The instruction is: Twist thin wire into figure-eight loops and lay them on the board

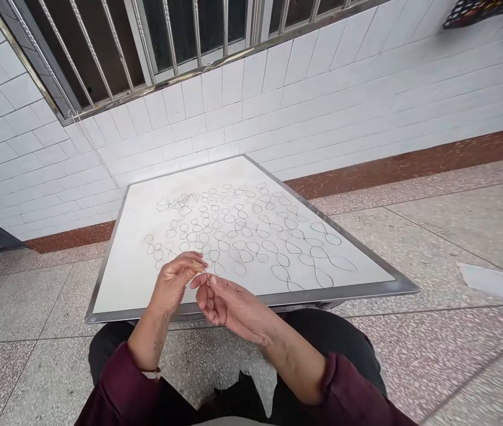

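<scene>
So we had both hands up over the near edge of the white table (121, 275), fingertips nearly meeting. Our left hand (183, 273) had its thumb and fingers bunched in a pinch, and our right hand (218, 299) came in just beside it, thumb against the index finger and the other fingers curled. Honestly, we couldn't tell whether either pinch was closed on a bit of thin wire; the spot between the tips was just too small to make out.

The wire loops (251, 242), mostly twisted into figure eights, were spread over the tabletop beyond our grip and off to its right, with a few just left of it. The bigger ones sat to the right of our fingers, and a messy wire tangle (183, 201) lay well past our left hand, toward the wall (234, 112). Directly below the grip ran the table's grey metal rim (322, 293), and our knees in black trousers (335, 337) were tucked up near it. Way off to the right, a white sheet (495, 283) lay on the floor (393, 254).
</scene>
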A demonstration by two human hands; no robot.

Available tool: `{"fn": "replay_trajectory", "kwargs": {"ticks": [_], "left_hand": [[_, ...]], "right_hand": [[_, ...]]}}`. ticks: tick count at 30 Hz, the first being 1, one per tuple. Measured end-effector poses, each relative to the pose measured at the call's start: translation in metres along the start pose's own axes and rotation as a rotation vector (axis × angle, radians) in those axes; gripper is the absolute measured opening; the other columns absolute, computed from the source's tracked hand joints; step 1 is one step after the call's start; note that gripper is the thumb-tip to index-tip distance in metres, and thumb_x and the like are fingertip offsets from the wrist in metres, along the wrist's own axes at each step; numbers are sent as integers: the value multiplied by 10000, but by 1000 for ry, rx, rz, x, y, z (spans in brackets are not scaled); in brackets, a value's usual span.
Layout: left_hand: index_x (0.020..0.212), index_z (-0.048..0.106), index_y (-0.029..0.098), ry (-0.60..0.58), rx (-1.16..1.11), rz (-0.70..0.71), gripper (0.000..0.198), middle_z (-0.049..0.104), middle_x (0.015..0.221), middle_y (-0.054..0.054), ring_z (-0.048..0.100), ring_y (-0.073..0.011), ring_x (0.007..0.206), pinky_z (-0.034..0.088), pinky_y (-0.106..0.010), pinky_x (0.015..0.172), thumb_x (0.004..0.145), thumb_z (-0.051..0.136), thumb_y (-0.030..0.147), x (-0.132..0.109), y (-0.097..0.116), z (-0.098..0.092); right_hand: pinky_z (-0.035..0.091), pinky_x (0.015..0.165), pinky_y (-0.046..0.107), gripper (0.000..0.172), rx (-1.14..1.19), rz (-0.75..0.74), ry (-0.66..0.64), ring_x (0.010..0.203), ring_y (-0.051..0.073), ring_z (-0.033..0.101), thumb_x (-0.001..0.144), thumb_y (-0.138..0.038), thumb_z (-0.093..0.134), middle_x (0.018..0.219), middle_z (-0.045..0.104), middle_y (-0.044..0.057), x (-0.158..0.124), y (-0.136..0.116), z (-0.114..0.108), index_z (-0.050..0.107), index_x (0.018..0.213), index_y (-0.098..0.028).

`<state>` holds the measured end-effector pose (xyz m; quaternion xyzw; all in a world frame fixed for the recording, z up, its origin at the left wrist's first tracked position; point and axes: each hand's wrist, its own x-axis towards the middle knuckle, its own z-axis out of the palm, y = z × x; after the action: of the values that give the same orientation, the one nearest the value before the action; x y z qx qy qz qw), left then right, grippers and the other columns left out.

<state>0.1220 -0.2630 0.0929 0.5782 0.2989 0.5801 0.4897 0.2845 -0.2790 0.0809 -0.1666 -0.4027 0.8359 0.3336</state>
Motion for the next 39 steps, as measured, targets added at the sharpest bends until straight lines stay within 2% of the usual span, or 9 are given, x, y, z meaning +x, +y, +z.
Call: {"fn": "replay_trajectory", "kwargs": {"ticks": [5, 9, 13, 17, 21, 26, 28, 33, 39], "left_hand": [[865, 793, 239, -138, 166, -33, 131, 715, 971, -76, 582, -246, 1121, 430, -402, 992, 883, 675, 294, -16, 11, -12], [1138, 724, 236, -5, 60, -187, 270, 723, 970, -61, 629, -192, 977, 449, -355, 948, 876, 690, 289, -29, 16, -13], [1338, 578, 205, 156, -181, -332, 482, 695, 860, -48, 638, -163, 827, 502, -275, 716, 893, 661, 370, -39, 29, -15], [1331, 569, 181, 167, -128, -427, 501, 698, 900, -63, 643, -143, 769, 493, -229, 605, 885, 667, 388, -45, 45, -15], [1253, 613, 163, 212, 44, -415, 491, 693, 831, -33, 602, -91, 603, 453, -188, 506, 814, 746, 337, -48, 51, -7], [1250, 607, 147, 210, 133, -411, 543, 702, 832, -45, 635, -112, 585, 512, -225, 522, 791, 749, 400, -51, 47, 8], [1252, 610, 157, 182, 127, -421, 536, 692, 826, -35, 649, -119, 603, 529, -236, 545, 793, 748, 398, -52, 45, 13], [1279, 597, 185, 118, 74, -431, 492, 665, 824, -20, 658, -130, 659, 556, -268, 618, 840, 711, 375, -53, 45, 18], [1333, 564, 249, 18, -32, -439, 527, 657, 946, -33, 657, -124, 713, 545, -272, 670, 834, 733, 272, -56, 49, 13]], "right_hand": [[475, 717, 289, 312, -209, -61, 2, 688, 131, 618, 926, -480, 603, 728, 652, 4, -6, 6, 8, 633, 994, -178], [461, 827, 322, 243, -463, -166, 65, 793, 148, 620, 956, -428, 563, 767, 662, 3, -10, 3, 11, 614, 907, -195], [466, 828, 336, 200, -625, -163, 108, 829, 163, 636, 973, -391, 517, 828, 685, 13, -13, 5, 11, 602, 941, -213], [478, 815, 339, 157, -795, -157, 156, 852, 177, 658, 975, -341, 489, 856, 711, 16, -16, 6, 12, 597, 960, -229], [479, 721, 318, 165, -1056, -197, 182, 798, 180, 653, 976, -318, 471, 857, 711, 12, -20, 3, 10, 617, 967, -242], [472, 816, 385, 150, -1451, -459, 317, 903, 229, 627, 960, -285, 526, 949, 718, 52, -25, -5, 5, 650, 1021, -227], [482, 790, 362, 156, -1443, -485, 312, 892, 220, 629, 970, -275, 512, 933, 715, 55, -24, -7, 6, 649, 1021, -223], [483, 714, 300, 195, -1212, -373, 216, 770, 166, 624, 993, -280, 450, 866, 688, 19, -22, -9, 12, 635, 946, -239], [455, 667, 287, 176, -1122, -323, 238, 708, 154, 588, 966, -258, 454, 825, 660, -1, -26, -12, 13, 630, 948, -255]]}}
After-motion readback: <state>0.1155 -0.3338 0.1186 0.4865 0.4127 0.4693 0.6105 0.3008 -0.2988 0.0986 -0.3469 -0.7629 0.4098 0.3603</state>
